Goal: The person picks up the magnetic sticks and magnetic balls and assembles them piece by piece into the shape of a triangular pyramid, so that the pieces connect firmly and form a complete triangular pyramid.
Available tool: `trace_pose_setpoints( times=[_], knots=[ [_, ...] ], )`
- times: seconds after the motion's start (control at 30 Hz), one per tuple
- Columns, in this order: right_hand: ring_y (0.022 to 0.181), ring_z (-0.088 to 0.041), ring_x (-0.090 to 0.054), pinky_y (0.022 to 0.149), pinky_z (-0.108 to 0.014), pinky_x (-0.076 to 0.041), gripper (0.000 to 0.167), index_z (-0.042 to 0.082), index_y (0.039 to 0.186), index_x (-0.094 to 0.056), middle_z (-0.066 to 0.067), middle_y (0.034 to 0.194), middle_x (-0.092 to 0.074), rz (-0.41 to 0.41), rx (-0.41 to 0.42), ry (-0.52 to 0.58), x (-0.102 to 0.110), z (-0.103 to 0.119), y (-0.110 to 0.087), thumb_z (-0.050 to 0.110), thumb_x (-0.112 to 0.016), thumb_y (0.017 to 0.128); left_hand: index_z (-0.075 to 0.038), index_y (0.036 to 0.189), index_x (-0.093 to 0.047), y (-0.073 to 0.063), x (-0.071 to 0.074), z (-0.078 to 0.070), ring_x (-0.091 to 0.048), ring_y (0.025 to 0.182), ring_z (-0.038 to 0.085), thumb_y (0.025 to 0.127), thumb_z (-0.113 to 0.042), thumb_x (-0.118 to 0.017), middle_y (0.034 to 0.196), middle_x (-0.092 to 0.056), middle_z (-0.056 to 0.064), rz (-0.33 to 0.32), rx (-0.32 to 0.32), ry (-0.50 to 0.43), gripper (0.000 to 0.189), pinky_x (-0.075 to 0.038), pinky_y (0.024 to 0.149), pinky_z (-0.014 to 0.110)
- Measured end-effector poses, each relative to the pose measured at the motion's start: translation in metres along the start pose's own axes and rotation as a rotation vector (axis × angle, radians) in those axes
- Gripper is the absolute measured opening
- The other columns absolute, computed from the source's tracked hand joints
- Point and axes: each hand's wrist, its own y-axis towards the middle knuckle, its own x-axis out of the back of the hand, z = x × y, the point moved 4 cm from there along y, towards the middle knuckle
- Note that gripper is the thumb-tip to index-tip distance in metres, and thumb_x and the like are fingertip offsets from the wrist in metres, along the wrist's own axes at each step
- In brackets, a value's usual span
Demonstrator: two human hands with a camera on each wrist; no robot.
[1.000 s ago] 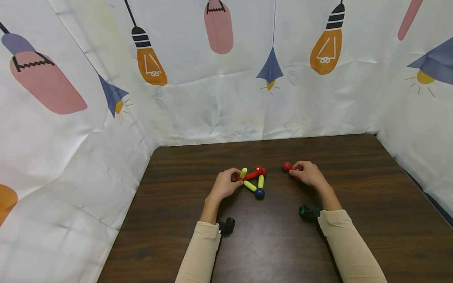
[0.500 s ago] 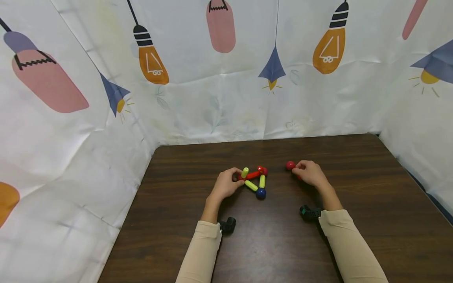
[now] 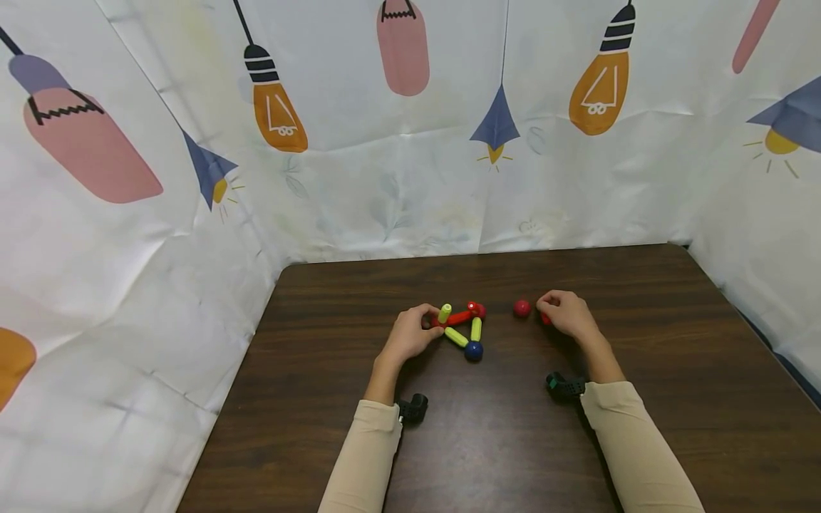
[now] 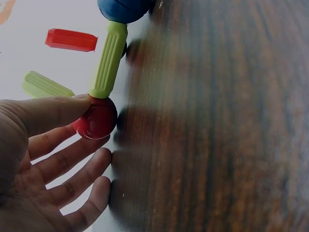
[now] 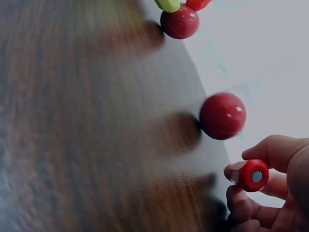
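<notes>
A triangle of magnetic rods and balls lies on the table. My left hand (image 3: 410, 335) holds its left corner, a red ball (image 4: 96, 120), between thumb and fingers. From that corner a yellow-green rod (image 3: 445, 312) stands up. A red rod (image 3: 460, 318) runs to the far corner's red ball (image 5: 179, 21), where another red rod (image 3: 472, 306) points up. Two more yellow-green rods meet at a blue ball (image 3: 473, 351) in front. My right hand (image 3: 564, 313) pinches a loose red magnetic rod (image 5: 251, 166), its silver end showing. A separate red ball (image 5: 223, 116) sits on the table beside those fingertips.
The dark wood-grain table (image 3: 500, 442) extends around both forearms. A white curtain (image 3: 410, 185) printed with lamps hangs behind its far edge and along the sides. Black wrist cameras (image 3: 412, 409) sit on both wrists.
The red ball has come apart from the rod in my right hand and now sits on the table, slightly left. My right hand has shifted a little right; my left hand keeps its grip.
</notes>
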Motion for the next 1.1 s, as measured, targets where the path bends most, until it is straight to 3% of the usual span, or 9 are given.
trace_pose_setpoints(
  times=[0.13,0.33,0.47,0.6,0.77,0.87,0.93,1.1],
  knots=[
    [0.075,-0.024,-0.055,0.068,-0.034,-0.043,0.036,0.005,0.122,-0.067,-0.008,0.087,-0.066,0.029,0.008,0.039,0.002,-0.001,-0.001,0.033,-0.053,0.105,-0.013,0.118,-0.071,0.000,0.000,0.000,-0.061,0.087,0.019,0.093,-0.019,-0.077,0.102,-0.071,0.008,0.000,-0.001,-0.001,0.027,-0.051,0.075,0.033],
    [0.096,-0.028,-0.058,0.081,-0.036,-0.046,0.047,0.003,0.135,-0.062,-0.016,0.115,-0.065,0.092,0.037,0.150,0.004,0.009,-0.007,0.039,-0.051,0.107,-0.013,0.118,-0.072,0.000,-0.001,0.001,-0.060,0.086,0.018,0.092,-0.020,-0.077,0.100,-0.071,0.007,-0.001,-0.006,0.008,0.027,-0.050,0.074,0.033],
    [0.088,-0.026,-0.057,0.076,-0.035,-0.051,0.051,-0.001,0.137,-0.059,-0.014,0.108,-0.061,0.181,0.104,0.275,0.004,0.027,-0.008,0.040,-0.053,0.107,-0.013,0.118,-0.071,0.000,-0.001,0.001,-0.060,0.087,0.019,0.092,-0.020,-0.077,0.101,-0.071,0.007,-0.004,-0.003,0.000,0.027,-0.050,0.074,0.033],
    [0.082,-0.022,-0.057,0.070,-0.036,-0.056,0.051,-0.004,0.136,-0.057,-0.008,0.100,-0.058,0.337,0.166,0.377,-0.004,0.049,-0.014,0.038,-0.056,0.106,-0.013,0.118,-0.071,0.000,0.000,0.001,-0.061,0.087,0.020,0.093,-0.020,-0.077,0.102,-0.071,0.008,-0.005,0.003,0.000,0.027,-0.050,0.074,0.033],
    [0.078,-0.024,-0.062,0.070,-0.041,-0.062,0.047,-0.007,0.133,-0.055,-0.008,0.096,-0.057,0.655,0.234,0.429,-0.030,0.078,-0.029,0.031,-0.056,0.106,-0.014,0.118,-0.071,0.000,0.001,0.000,-0.061,0.089,0.020,0.093,-0.020,-0.077,0.103,-0.071,0.008,-0.003,0.012,0.001,0.026,-0.051,0.076,0.034],
    [0.079,-0.025,-0.065,0.074,-0.042,-0.062,0.043,-0.007,0.129,-0.056,-0.006,0.093,-0.057,0.785,0.264,0.422,-0.042,0.085,-0.035,0.029,-0.056,0.106,-0.014,0.118,-0.071,0.000,0.001,0.000,-0.062,0.091,0.021,0.093,-0.019,-0.077,0.104,-0.071,0.008,-0.004,0.011,0.004,0.026,-0.052,0.078,0.035],
    [0.078,-0.025,-0.066,0.076,-0.043,-0.062,0.040,-0.007,0.127,-0.057,-0.005,0.089,-0.057,0.798,0.275,0.412,-0.046,0.084,-0.035,0.028,-0.056,0.106,-0.014,0.118,-0.071,0.000,0.000,0.000,-0.062,0.092,0.021,0.093,-0.019,-0.077,0.104,-0.071,0.008,-0.004,0.011,0.006,0.027,-0.052,0.079,0.036],
    [0.078,-0.025,-0.065,0.077,-0.042,-0.059,0.038,-0.007,0.124,-0.058,-0.005,0.086,-0.058,0.710,0.277,0.392,-0.046,0.080,-0.030,0.026,-0.057,0.106,-0.014,0.118,-0.071,0.000,0.000,-0.001,-0.062,0.092,0.021,0.093,-0.020,-0.077,0.104,-0.072,0.007,-0.007,0.006,0.013,0.026,-0.052,0.079,0.036]
  ],
)
